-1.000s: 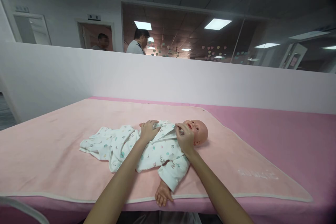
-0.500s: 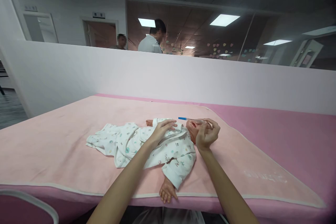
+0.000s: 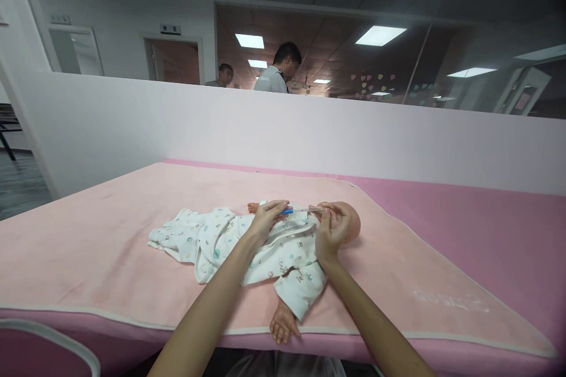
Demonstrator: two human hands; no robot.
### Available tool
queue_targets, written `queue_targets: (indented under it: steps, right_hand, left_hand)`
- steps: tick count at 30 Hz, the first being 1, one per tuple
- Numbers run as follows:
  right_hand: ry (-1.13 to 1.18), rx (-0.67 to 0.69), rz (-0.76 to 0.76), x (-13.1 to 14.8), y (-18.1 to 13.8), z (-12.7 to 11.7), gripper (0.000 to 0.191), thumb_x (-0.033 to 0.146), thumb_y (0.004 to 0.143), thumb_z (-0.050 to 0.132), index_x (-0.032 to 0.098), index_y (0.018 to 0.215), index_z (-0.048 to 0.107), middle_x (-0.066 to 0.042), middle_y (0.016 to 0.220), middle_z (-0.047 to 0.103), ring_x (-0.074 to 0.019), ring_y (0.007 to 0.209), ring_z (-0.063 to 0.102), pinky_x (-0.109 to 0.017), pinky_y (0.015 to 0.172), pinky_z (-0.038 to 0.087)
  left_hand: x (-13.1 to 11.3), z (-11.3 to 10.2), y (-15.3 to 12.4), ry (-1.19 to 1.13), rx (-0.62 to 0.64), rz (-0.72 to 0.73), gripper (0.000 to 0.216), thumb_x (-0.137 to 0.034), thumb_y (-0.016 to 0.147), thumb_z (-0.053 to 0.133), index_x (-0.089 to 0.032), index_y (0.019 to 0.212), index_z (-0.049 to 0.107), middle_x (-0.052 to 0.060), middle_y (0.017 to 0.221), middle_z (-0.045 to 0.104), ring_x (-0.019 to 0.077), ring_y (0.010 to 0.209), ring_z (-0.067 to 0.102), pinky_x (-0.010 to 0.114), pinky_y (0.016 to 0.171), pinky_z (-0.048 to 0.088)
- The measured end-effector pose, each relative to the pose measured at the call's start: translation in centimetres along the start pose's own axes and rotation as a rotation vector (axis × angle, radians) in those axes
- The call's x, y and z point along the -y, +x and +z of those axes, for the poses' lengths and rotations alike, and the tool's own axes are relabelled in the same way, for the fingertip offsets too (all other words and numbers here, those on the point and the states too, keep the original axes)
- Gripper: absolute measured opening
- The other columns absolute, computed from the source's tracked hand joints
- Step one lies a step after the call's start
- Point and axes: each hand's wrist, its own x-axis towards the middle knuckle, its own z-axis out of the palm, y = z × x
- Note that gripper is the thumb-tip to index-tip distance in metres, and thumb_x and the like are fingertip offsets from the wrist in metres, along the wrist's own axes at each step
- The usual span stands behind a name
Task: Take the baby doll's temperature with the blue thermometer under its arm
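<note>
A thin clear thermometer [image 3: 303, 210] with a blue end lies level between my hands, above the chest of a baby doll. My left hand [image 3: 267, 221] pinches the blue end. My right hand [image 3: 331, 230] holds the clear end between thumb and fingers, in front of the doll's face. The baby doll [image 3: 352, 224] lies on its back with its head to the right, dressed in a white patterned outfit [image 3: 221, 241]. One doll hand [image 3: 284, 323] rests near the front edge. My right hand hides much of the doll's face.
Under the doll is a peach-coloured mat [image 3: 110, 235] over a pink padded surface [image 3: 486, 218]. A white partition [image 3: 309, 129] rises behind it. Beyond the partition are two people, one in a light shirt [image 3: 270, 79]. A curved white rail [image 3: 53, 336] stands at front left.
My right hand has moved left with the thermometer, uncovering the doll's head. My left hand has closed on the blue end. The people behind appear farther right.
</note>
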Motion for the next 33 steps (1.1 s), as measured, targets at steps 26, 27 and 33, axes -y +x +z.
queue_targets:
  steps: [26,27,33]
  right_hand:
    - [-0.165,0.150,-0.055,-0.33,-0.25,-0.55,0.010,0.024,0.083,0.042,0.019,0.091,0.045,0.000,0.077,0.053,-0.0059,0.050,0.052,-0.023,0.053,0.044]
    - [-0.162,0.150,-0.054,-0.37,-0.26,-0.57,0.010,0.024,0.083,0.042,0.018,0.091,0.045,0.001,0.075,0.053,-0.0058,0.049,0.052,-0.022,0.052,0.043]
    - [-0.160,0.165,-0.080,-0.50,-0.34,-0.55,0.012,0.024,0.082,0.044,0.018,0.092,0.046,0.002,0.071,0.053,-0.0054,0.046,0.050,-0.021,0.047,0.042]
  left_hand:
    - [-0.48,-0.25,-0.21,-0.103,-0.111,-0.022,0.044,-0.049,0.067,0.058,-0.012,0.093,0.058,0.002,0.069,0.057,0.0007,0.044,0.039,0.020,0.061,0.046]
    - [-0.48,-0.26,-0.19,-0.103,-0.116,-0.023,0.044,-0.049,0.068,0.058,-0.012,0.093,0.058,0.002,0.069,0.057,0.0007,0.044,0.039,0.021,0.061,0.046]
    - [-0.59,-0.36,-0.19,-0.105,-0.130,-0.037,0.047,-0.052,0.069,0.055,-0.013,0.094,0.058,0.003,0.070,0.057,0.0007,0.044,0.039,0.021,0.062,0.045]
